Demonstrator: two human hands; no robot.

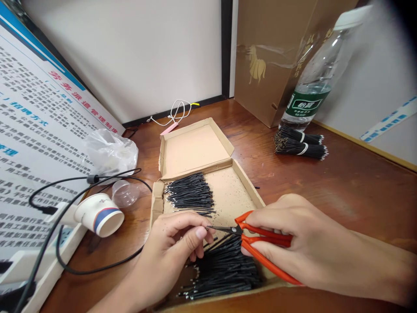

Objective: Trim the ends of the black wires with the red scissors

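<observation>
My right hand (302,243) is closed around the orange-red handles of small scissors (240,230). Their dark, narrow blades point left and reach the fingertips of my left hand (174,241). Thumb and forefinger of that hand are pinched on a short black wire, mostly hidden by the fingers. Below both hands lies a loose heap of cut black wires (228,267) with pale bare ends, in the near part of an open cardboard box (244,182). A neater pile of black wires (189,191) lies at the box's far left, with dark crumbs scattered beside it.
Banded wire bundles (301,148) lie by a water bottle (306,95) and a brown carton (260,61) at the back right. On the left are a tipped paper cup (100,215), a clear plastic cup (125,193), a plastic bag (112,152) and a looping black cable (97,273).
</observation>
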